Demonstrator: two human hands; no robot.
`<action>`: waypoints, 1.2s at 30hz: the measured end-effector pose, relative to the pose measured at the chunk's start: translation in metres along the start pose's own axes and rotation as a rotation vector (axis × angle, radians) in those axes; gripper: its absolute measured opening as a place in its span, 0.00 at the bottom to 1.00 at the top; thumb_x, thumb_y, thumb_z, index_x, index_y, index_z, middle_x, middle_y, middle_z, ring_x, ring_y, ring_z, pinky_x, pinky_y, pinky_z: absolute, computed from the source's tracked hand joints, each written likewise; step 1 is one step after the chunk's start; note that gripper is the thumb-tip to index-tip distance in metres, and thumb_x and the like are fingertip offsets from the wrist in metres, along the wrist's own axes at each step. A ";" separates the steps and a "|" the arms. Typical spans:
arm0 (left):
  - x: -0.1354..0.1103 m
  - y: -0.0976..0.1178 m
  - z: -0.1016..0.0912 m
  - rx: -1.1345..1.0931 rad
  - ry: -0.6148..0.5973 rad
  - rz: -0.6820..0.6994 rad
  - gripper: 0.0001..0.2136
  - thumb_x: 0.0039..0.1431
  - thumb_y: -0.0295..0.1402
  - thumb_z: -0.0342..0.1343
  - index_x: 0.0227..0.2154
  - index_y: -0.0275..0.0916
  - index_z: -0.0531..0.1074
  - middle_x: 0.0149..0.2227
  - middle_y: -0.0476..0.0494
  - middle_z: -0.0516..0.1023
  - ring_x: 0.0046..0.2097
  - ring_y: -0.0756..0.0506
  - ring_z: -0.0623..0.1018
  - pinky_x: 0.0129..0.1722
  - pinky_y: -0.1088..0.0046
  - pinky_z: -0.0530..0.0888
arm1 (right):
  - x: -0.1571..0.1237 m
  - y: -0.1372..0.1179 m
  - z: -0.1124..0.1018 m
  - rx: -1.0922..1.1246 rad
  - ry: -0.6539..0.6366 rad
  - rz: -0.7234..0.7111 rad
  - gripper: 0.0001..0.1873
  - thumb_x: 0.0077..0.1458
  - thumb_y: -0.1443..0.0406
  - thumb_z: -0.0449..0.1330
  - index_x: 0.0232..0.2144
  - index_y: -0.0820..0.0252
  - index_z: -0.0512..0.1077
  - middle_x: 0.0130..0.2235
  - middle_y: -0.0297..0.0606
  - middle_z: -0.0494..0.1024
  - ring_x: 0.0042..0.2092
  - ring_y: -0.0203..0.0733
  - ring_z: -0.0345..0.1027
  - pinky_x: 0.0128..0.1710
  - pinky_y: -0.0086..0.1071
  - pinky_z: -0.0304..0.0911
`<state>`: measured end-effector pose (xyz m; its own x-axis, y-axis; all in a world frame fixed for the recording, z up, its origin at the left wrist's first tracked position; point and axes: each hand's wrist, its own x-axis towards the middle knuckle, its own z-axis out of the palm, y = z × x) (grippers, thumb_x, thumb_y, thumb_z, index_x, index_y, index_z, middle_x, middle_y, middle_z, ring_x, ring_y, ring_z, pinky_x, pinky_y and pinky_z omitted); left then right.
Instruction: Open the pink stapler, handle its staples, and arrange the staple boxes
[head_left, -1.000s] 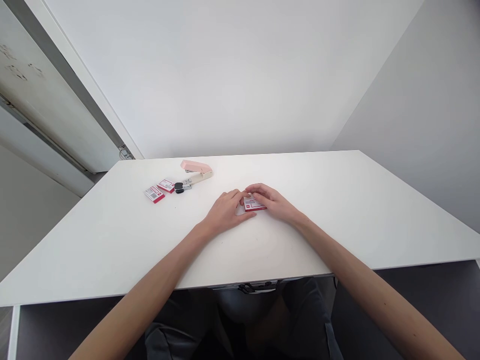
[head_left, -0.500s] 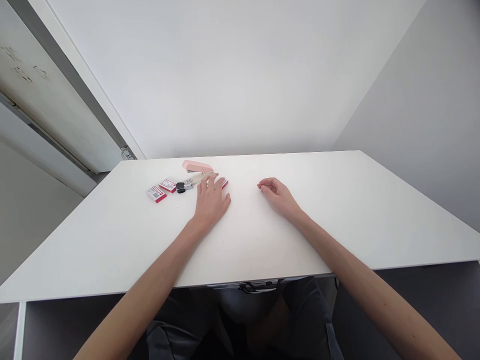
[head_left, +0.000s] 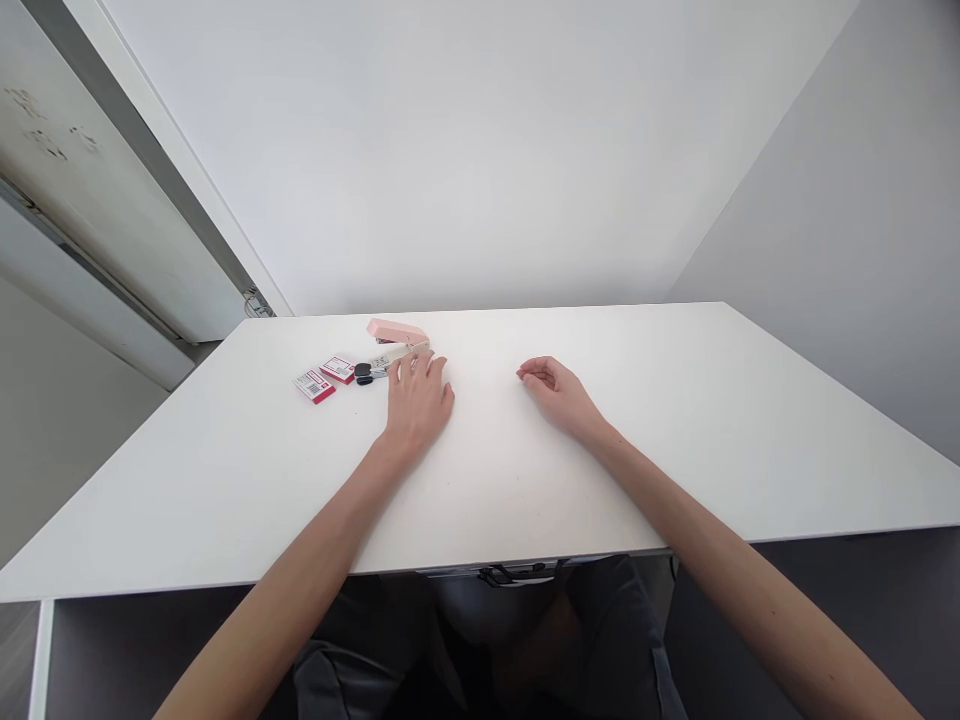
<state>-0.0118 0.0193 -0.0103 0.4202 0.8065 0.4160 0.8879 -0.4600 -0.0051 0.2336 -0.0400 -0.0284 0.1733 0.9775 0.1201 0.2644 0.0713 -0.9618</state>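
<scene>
My left hand (head_left: 418, 400) lies palm down on the table with its fingers spread, and whatever is under the palm is hidden. Just past its fingertips is a pink stapler (head_left: 397, 331) with its top arm swung up from a pale base. A small tool with black grips (head_left: 363, 374) and a metal end lies left of the fingers, partly covered. Farther left lie two small red-and-white boxes with printed labels, a nearer box (head_left: 313, 386) and a farther box (head_left: 337, 369). My right hand (head_left: 556, 392) rests on its side, fingers loosely curled to the thumb around a hollow, holding nothing.
The white table (head_left: 480, 500) reaches back to a white wall (head_left: 480, 150). A grey wall (head_left: 862, 220) stands at the right, and a door frame (head_left: 180, 160) at the left. Below the front edge are my legs and a black handle-like piece (head_left: 517, 574).
My left hand has shifted slightly left. The red-and-white box that showed at its fingertips is out of sight. My right hand keeps its place and curled shape.
</scene>
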 end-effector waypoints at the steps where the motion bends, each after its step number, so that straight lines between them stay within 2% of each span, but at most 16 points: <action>1: 0.000 -0.001 0.000 -0.007 -0.008 0.025 0.18 0.68 0.31 0.47 0.57 0.38 0.72 0.64 0.35 0.71 0.65 0.32 0.67 0.65 0.50 0.59 | 0.000 0.000 0.000 0.000 0.000 0.001 0.10 0.62 0.60 0.58 0.46 0.52 0.73 0.53 0.38 0.80 0.56 0.45 0.73 0.58 0.42 0.66; 4: 0.000 -0.003 0.001 -0.001 -0.040 0.035 0.17 0.68 0.27 0.45 0.54 0.40 0.74 0.62 0.38 0.74 0.64 0.34 0.69 0.64 0.50 0.60 | 0.000 0.000 0.000 -0.002 -0.004 0.002 0.10 0.62 0.60 0.58 0.46 0.52 0.73 0.53 0.38 0.80 0.56 0.45 0.73 0.57 0.42 0.66; 7: 0.000 -0.007 0.000 0.034 -0.064 -0.002 0.21 0.62 0.18 0.45 0.51 0.40 0.76 0.57 0.37 0.78 0.60 0.35 0.72 0.61 0.53 0.63 | 0.000 -0.001 0.000 -0.004 -0.003 0.003 0.10 0.62 0.60 0.58 0.46 0.52 0.73 0.53 0.38 0.80 0.56 0.45 0.73 0.57 0.42 0.66; 10: 0.002 -0.010 -0.004 0.104 -0.081 -0.051 0.25 0.56 0.14 0.46 0.51 0.39 0.76 0.54 0.35 0.78 0.57 0.34 0.72 0.59 0.53 0.65 | 0.001 -0.001 0.000 -0.008 -0.002 0.015 0.10 0.62 0.60 0.58 0.45 0.51 0.73 0.52 0.37 0.80 0.56 0.44 0.73 0.57 0.42 0.66; 13: 0.004 -0.011 -0.009 0.172 -0.133 -0.119 0.25 0.53 0.13 0.47 0.50 0.37 0.75 0.54 0.33 0.77 0.56 0.33 0.71 0.56 0.51 0.65 | 0.000 -0.003 0.000 -0.013 -0.010 0.019 0.10 0.62 0.59 0.58 0.45 0.51 0.74 0.52 0.37 0.80 0.55 0.44 0.73 0.56 0.42 0.66; 17: 0.006 -0.012 -0.015 0.218 -0.215 -0.257 0.21 0.53 0.15 0.50 0.49 0.32 0.74 0.51 0.28 0.75 0.54 0.28 0.70 0.47 0.52 0.67 | -0.002 -0.006 -0.002 -0.016 -0.013 0.024 0.11 0.61 0.59 0.58 0.45 0.52 0.74 0.53 0.38 0.80 0.55 0.45 0.73 0.55 0.42 0.66; 19: 0.007 -0.013 -0.017 0.222 -0.206 -0.311 0.19 0.55 0.16 0.48 0.48 0.29 0.74 0.50 0.26 0.75 0.53 0.27 0.70 0.44 0.53 0.66 | -0.003 -0.007 -0.002 -0.016 -0.017 0.029 0.11 0.61 0.59 0.58 0.45 0.52 0.74 0.53 0.38 0.80 0.55 0.45 0.73 0.55 0.42 0.66; 23: 0.008 -0.019 -0.016 0.212 -0.121 -0.343 0.18 0.59 0.18 0.44 0.48 0.28 0.74 0.49 0.24 0.75 0.53 0.26 0.71 0.48 0.48 0.66 | -0.004 -0.009 -0.002 -0.020 -0.023 0.035 0.11 0.61 0.58 0.58 0.44 0.52 0.74 0.53 0.38 0.80 0.55 0.46 0.73 0.53 0.41 0.66; 25: 0.008 -0.019 -0.014 0.155 -0.064 -0.261 0.17 0.62 0.21 0.45 0.49 0.30 0.74 0.50 0.25 0.75 0.55 0.26 0.70 0.51 0.47 0.66 | -0.004 -0.010 -0.002 -0.026 -0.021 0.036 0.11 0.61 0.58 0.58 0.44 0.51 0.74 0.53 0.38 0.80 0.55 0.46 0.73 0.52 0.41 0.66; 27: 0.008 -0.015 -0.012 0.056 -0.014 -0.119 0.16 0.64 0.24 0.46 0.50 0.33 0.74 0.52 0.28 0.75 0.57 0.29 0.70 0.54 0.49 0.66 | -0.005 -0.011 -0.002 -0.035 -0.023 0.040 0.11 0.61 0.58 0.58 0.44 0.51 0.74 0.53 0.37 0.80 0.55 0.45 0.73 0.51 0.39 0.66; 30: 0.005 -0.002 -0.009 -0.119 0.003 0.091 0.13 0.66 0.26 0.47 0.48 0.38 0.73 0.50 0.35 0.77 0.54 0.35 0.73 0.55 0.55 0.68 | -0.006 -0.013 -0.003 -0.063 -0.030 0.056 0.10 0.60 0.58 0.58 0.43 0.51 0.75 0.52 0.36 0.80 0.53 0.46 0.74 0.47 0.38 0.67; 33: -0.002 0.011 -0.008 -0.308 -0.072 0.246 0.11 0.68 0.27 0.46 0.46 0.41 0.73 0.48 0.41 0.77 0.44 0.42 0.78 0.46 0.63 0.73 | -0.006 -0.015 -0.003 -0.105 -0.040 0.064 0.11 0.60 0.58 0.57 0.41 0.51 0.76 0.50 0.36 0.81 0.48 0.46 0.74 0.43 0.37 0.66; 36: -0.008 0.018 -0.009 -0.428 -0.173 0.405 0.11 0.68 0.29 0.46 0.44 0.43 0.73 0.47 0.46 0.78 0.35 0.48 0.77 0.36 0.69 0.72 | -0.006 -0.017 -0.003 -0.122 -0.056 0.043 0.10 0.59 0.58 0.57 0.40 0.52 0.77 0.48 0.36 0.82 0.46 0.45 0.74 0.43 0.37 0.66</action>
<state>-0.0003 0.0012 -0.0056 0.7646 0.5684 0.3039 0.5124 -0.8220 0.2483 0.2313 -0.0479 -0.0124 0.1348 0.9889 0.0625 0.3720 0.0080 -0.9282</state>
